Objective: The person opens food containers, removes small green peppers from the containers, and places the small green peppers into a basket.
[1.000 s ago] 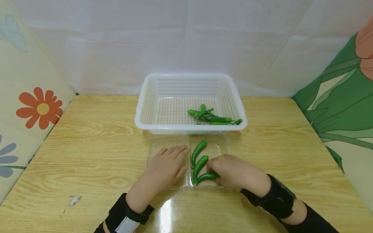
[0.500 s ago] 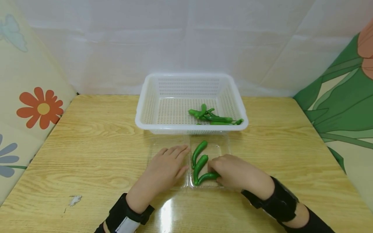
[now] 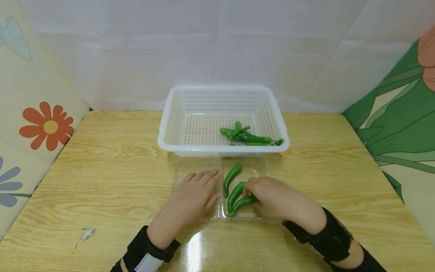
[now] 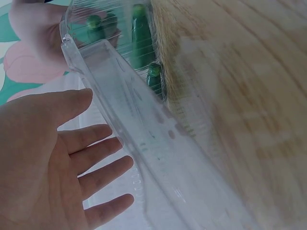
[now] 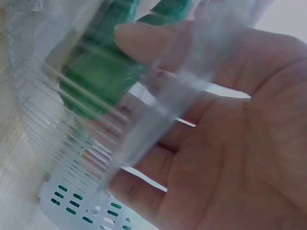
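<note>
Both halves of an open clear plastic clamshell box (image 3: 253,170) lie on the table. Three curved green peppers show in its right half: a far pepper (image 3: 232,175), a middle pepper (image 3: 236,194) and a near pepper (image 3: 242,204). My right hand (image 3: 273,194) reaches over the right wall and pinches a green pepper (image 5: 98,84) between thumb and fingers; my fingers hide part of it. My left hand (image 3: 195,190) lies over the left half, fingers extended, their tips right at the fold between the halves. In the left wrist view those fingertips meet the clear plastic edge (image 4: 129,110).
Behind the box stands a white perforated basket (image 3: 222,148) with several green peppers (image 3: 253,139) at its right side. The wooden table (image 3: 112,151) has a chipped patch (image 3: 87,234) at front left. A white sheet (image 3: 136,56) hangs behind, with patterned panels at both sides.
My right hand has shifted slightly up within the box's right half, and the near and middle peppers have moved a little with it. The left hand has stayed put.
</note>
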Motion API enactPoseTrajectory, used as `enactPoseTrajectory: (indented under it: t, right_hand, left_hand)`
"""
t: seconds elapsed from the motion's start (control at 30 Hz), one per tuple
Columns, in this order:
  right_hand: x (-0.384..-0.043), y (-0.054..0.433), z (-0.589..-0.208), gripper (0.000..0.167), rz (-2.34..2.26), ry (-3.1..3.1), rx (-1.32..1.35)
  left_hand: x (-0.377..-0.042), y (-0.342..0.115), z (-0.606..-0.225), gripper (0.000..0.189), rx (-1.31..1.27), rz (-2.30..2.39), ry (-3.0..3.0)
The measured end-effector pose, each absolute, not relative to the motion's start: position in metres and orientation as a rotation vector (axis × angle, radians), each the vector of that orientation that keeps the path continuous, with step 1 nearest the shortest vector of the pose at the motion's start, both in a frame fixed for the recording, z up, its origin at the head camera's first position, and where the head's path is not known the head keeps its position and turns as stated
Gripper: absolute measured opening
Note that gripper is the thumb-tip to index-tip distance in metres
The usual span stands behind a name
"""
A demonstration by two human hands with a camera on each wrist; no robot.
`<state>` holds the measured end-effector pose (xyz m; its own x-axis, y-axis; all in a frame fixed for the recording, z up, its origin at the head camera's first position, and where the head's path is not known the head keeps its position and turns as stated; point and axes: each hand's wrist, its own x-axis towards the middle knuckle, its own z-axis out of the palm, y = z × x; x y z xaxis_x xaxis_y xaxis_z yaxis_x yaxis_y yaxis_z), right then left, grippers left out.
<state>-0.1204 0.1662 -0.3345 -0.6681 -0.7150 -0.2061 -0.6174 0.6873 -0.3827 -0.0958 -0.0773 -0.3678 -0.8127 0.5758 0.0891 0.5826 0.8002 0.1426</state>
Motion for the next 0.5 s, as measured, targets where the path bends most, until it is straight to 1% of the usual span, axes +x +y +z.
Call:
enactPoseTrajectory:
  t: [0.5]
  right_hand:
    - [-0.1222,0.1696,-0.3323,0.030,-0.419,2.606,-1.081]
  left_hand:
    - [-0.0956,-0.0768,-0.3684,0.058,-0.955,-0.221,-2.905]
